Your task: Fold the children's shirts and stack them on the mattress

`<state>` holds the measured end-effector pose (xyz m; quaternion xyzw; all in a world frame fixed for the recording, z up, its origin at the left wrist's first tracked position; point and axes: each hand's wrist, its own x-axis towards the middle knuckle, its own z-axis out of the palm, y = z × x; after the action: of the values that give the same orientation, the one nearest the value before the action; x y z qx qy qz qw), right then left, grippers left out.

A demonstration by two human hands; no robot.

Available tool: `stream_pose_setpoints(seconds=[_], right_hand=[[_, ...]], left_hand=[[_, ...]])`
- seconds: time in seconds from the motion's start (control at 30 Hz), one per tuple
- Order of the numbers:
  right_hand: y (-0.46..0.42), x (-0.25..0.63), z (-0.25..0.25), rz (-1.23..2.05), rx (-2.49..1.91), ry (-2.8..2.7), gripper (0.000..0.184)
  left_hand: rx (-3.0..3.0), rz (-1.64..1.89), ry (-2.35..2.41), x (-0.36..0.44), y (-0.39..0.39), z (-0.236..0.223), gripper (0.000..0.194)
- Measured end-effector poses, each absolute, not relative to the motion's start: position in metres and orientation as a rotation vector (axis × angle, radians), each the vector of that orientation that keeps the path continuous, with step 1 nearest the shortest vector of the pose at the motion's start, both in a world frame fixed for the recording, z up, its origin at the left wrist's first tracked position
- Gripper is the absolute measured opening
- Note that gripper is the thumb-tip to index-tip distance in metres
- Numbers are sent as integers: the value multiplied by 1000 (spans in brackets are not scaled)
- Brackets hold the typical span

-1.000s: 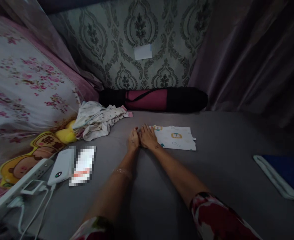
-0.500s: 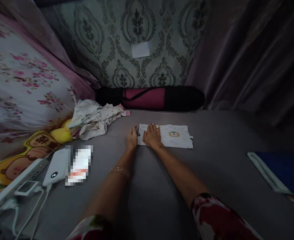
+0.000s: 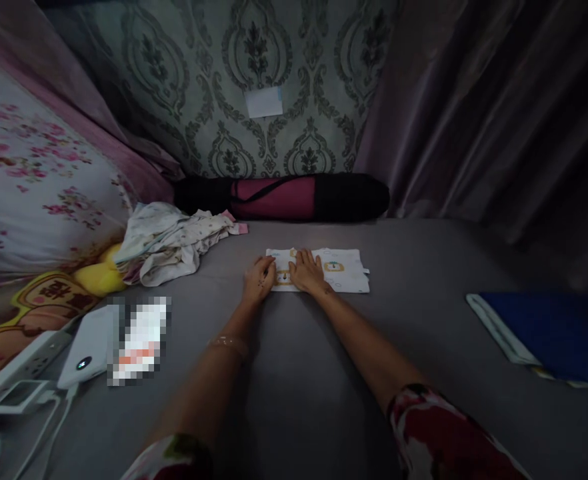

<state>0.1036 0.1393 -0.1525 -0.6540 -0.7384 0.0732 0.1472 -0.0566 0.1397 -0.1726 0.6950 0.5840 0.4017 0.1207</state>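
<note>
A white folded cloth [image 3: 349, 281] with yellow, green and grey printed figures lies flat on the grey bed sheet [image 3: 294, 373]. At its left end is my left hand [image 3: 259, 280], its fingers bent in around the cloth's edge; part of the grip is hidden. My right hand [image 3: 308, 272] rests palm down near the middle of the cloth, fingers stretched out and lying flat. A small tag sticks out from the cloth's right end.
Behind lies a black and maroon long bag [image 3: 284, 199] against the wall. On the left are crumpled clothes [image 3: 169, 243], a yellow cushion [image 3: 39, 300], a power bank [image 3: 91, 347], a power strip [image 3: 24, 367] and cables. Blue folded fabric [image 3: 539, 333] lies right.
My left hand has gone from beside the cloth's left end onto its edge. My right hand has slid right along the cloth, showing more print between the hands. The view has turned slightly right.
</note>
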Motion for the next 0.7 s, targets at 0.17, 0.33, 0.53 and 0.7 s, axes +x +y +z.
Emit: stream_pose_setpoints(seconds=[0.17,0.33,0.53,0.7], right_hand=[[137,126,-154,97,-1919,-2073,60],[136,137,-158,157,-1932,-2128,61],[130,157,-155,62,-1938,-2108,61],[128,164,-158,78,-1974,-2129,61]], left_hand=[[2083,1069,1755,-56,139,-176,33],[2139,949,1810,-56,138,-174,35],[2169,850,1852,-55,136,-170,36],[2173,829,1853,-55,136,-169,36]])
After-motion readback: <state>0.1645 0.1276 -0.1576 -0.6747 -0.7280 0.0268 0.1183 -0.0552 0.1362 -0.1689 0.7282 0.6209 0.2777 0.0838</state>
